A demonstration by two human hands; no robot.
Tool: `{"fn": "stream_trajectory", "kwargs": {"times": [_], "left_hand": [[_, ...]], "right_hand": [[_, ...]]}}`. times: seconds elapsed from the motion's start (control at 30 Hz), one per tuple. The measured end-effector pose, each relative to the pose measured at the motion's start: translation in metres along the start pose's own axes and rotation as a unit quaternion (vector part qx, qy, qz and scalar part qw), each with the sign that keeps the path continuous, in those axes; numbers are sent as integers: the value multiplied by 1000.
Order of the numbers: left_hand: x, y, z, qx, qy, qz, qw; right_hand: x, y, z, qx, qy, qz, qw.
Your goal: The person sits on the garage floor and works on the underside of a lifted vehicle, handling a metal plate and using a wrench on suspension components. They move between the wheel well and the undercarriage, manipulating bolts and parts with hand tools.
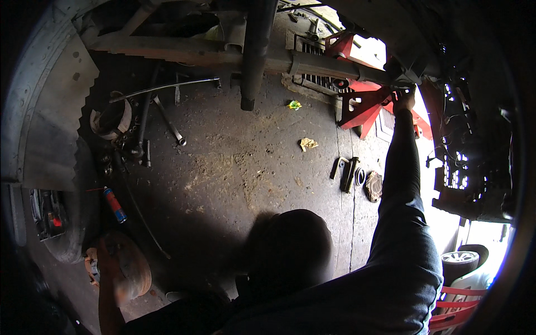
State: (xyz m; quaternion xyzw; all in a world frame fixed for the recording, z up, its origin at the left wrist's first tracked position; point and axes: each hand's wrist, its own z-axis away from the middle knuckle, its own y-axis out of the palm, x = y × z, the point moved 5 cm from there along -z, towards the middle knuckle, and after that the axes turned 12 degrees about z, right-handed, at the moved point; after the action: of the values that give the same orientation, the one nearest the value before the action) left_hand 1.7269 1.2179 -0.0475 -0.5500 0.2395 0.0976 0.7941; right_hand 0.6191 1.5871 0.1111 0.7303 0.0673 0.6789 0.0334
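My right hand (pixel 404 99) reaches along a dark sleeve to the top of a red jack stand (pixel 362 118), just under the rusty axle beam (pixel 314 67); its fingers are curled on something dark that I cannot make out. My left hand (pixel 107 261) is low at the left, on or beside a rusty brake drum (pixel 136 268), its fingers dim and hard to tell apart. Above that hand lies a red and blue spray can (pixel 114 204) with a thin straw. A dark rounded shape (pixel 296 240) fills the lower middle; I cannot make out what it is.
Wrenches (pixel 170 120), a long bar and a curved brake shoe (pixel 111 117) lie on the stained floor (pixel 223 162) at upper left. Loose parts (pixel 352 174) lie right of centre. A tyre (pixel 72 248) stands at left, vehicle metalwork hangs overhead, and a wheel (pixel 459 259) is at right.
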Motion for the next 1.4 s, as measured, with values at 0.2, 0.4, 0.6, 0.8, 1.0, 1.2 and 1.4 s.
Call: {"fn": "stream_trajectory", "kwargs": {"times": [0.2, 0.4, 0.6, 0.8, 1.0, 1.2, 1.4], "left_hand": [[10, 4, 0, -11, -16, -25, 999], [19, 8, -2, -5, 10, -36, 999], [7, 6, -1, -2, 21, -51, 998], [-5, 4, 0, 15, 14, 8, 1000], [10, 8, -3, 8, -24, -30, 999], [17, 11, -2, 25, -34, 17, 999], [53, 18, -11, 6, 57, -15, 998]], "right_hand": [[-3, -2, -2, 21, -7, 37, 999], [-6, -4, -9, 29, -30, 41, 998], [0, 1, 4, 26, -14, 42, 999], [-5, -2, -2, 17, 3, 24, 1000], [-9, -7, -12, 52, -53, 74, 994], [-9, -8, -11, 52, -12, -13, 999], [-11, -7, -5, 10, -60, 37, 997]]}}
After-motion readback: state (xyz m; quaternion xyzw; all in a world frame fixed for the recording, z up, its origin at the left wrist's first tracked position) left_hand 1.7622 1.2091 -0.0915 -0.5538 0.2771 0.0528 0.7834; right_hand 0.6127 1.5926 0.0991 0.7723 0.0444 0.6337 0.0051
